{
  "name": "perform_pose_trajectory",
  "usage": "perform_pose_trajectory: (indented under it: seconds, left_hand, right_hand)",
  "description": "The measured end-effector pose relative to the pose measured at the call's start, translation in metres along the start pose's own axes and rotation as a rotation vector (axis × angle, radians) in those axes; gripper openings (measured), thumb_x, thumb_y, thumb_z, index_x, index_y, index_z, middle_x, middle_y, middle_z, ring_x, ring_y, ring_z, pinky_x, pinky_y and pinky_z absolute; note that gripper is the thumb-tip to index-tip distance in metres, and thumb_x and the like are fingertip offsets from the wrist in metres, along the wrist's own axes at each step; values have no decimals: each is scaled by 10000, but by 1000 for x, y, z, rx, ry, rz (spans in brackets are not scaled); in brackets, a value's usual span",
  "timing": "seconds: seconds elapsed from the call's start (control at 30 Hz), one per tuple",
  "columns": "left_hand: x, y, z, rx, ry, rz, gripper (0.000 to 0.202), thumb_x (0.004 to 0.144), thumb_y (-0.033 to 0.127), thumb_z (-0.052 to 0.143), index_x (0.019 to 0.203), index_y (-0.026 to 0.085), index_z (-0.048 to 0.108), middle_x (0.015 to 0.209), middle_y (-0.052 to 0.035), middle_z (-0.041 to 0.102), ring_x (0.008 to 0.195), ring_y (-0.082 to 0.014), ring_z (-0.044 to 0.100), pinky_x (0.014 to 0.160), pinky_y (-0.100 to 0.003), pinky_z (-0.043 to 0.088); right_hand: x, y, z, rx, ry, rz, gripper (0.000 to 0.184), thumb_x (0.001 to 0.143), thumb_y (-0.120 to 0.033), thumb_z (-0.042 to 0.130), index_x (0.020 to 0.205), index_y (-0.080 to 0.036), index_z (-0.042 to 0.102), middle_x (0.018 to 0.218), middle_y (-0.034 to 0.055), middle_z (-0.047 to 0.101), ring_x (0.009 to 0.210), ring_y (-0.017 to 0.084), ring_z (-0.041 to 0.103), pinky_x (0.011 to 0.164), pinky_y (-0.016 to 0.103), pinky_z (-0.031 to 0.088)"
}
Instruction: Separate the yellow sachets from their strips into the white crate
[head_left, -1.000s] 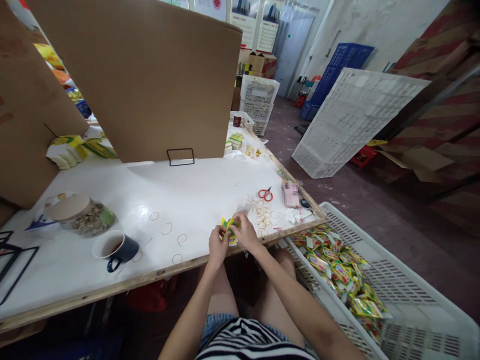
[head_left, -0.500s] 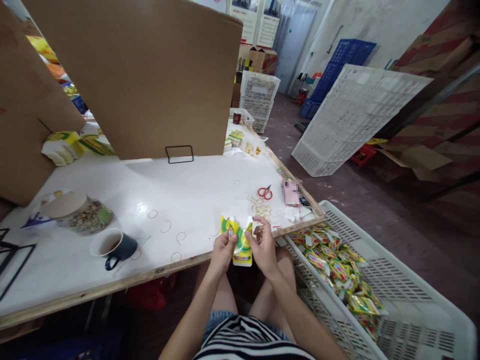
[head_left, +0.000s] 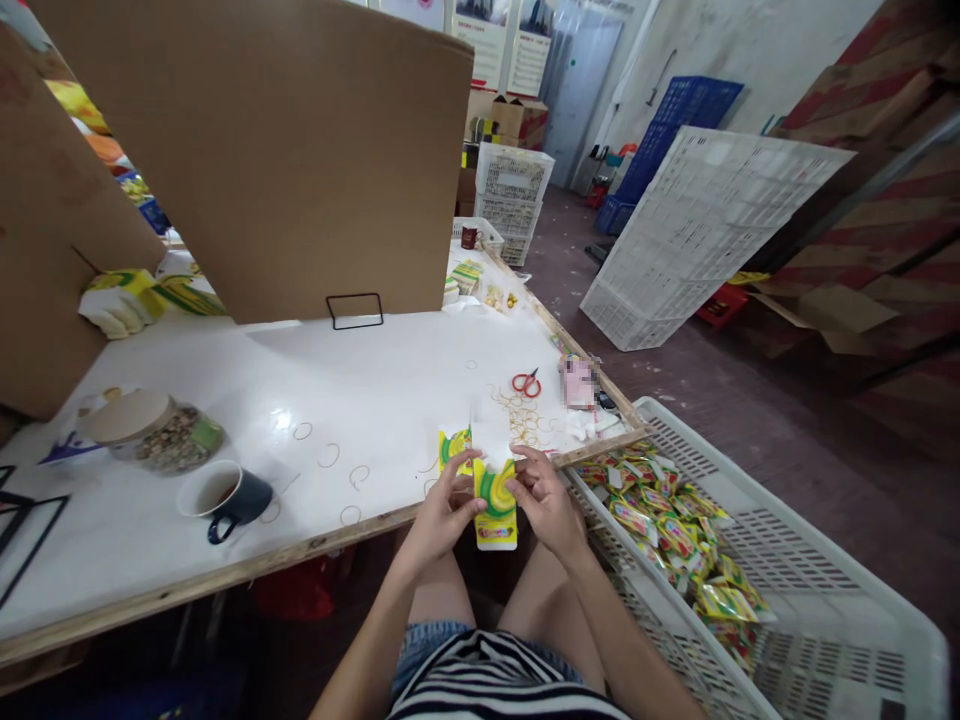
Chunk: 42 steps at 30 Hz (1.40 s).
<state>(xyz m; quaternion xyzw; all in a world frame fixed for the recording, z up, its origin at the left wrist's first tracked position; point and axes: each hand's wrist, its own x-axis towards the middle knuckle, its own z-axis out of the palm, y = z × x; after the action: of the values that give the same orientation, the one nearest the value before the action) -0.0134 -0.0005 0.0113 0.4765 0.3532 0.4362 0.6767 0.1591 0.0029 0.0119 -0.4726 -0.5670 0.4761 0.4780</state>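
Between my two hands is a small yellow-and-green printed packet (head_left: 496, 505), upright in front of the table's near edge. A white flap or panel seems to stand up from its top. My left hand (head_left: 452, 505) grips the packet's left side with thumb and fingers. On its right side, my right hand (head_left: 546, 497) pinches the edge. Just behind my left hand, another yellow-and-green packet (head_left: 452, 446) lies at the table edge, partly hidden by the fingers. Rubber bands (head_left: 523, 418) lie loose beyond my right hand, with red-handled scissors (head_left: 527, 383) behind them.
At my right stands a white plastic crate (head_left: 757, 525) holding many filled packets (head_left: 675, 525). A dark mug (head_left: 244, 498) with liquid and a clear jar (head_left: 176, 435) are on the left of the table. A large cardboard sheet (head_left: 322, 160) stands at the back.
The packet has moved slightly down and right, and its white flap now shows at the top. My left hand's fingers have shifted onto the packet's left edge.
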Motion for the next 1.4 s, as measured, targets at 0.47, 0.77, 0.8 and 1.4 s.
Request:
perform_pose_trajectory:
  seconds: [0.47,0.77,0.8,1.4]
  left_hand:
    - [-4,-12,4,-97,-87,-105,807,743,282,717,1393,238,241,1004,-78,664,792,-189,661,750,-317,504]
    - [-4,-19,7,158,72,-45,566,786,200,602,1331,218,449,875,-35,673,734,-161,643,707,-263,501]
    - [-4,-18,7,172,72,-38,555,790,187,585,1328,219,455,900,-40,676,751,-165,647,716,-267,505]
    - [-8,-5,12,138,-23,-40,611,785,99,547,1365,219,398,1150,-102,652,923,-191,643,807,-313,506]
  right_hand:
    - [0,-6,-16,-208,-99,-32,185,901,-352,521,998,-205,580,809,26,640,738,171,593,682,271,462]
    - [2,-11,-29,-162,-202,110,340,858,-417,578,1121,-201,601,792,12,633,752,173,597,679,274,472]
    - [2,-11,-30,-153,-251,138,355,838,-394,604,1137,-204,574,744,-11,612,689,154,574,629,254,453]
    - [3,-21,-9,-622,-114,135,304,747,-205,566,1040,-214,489,592,-82,443,522,131,462,515,222,317]
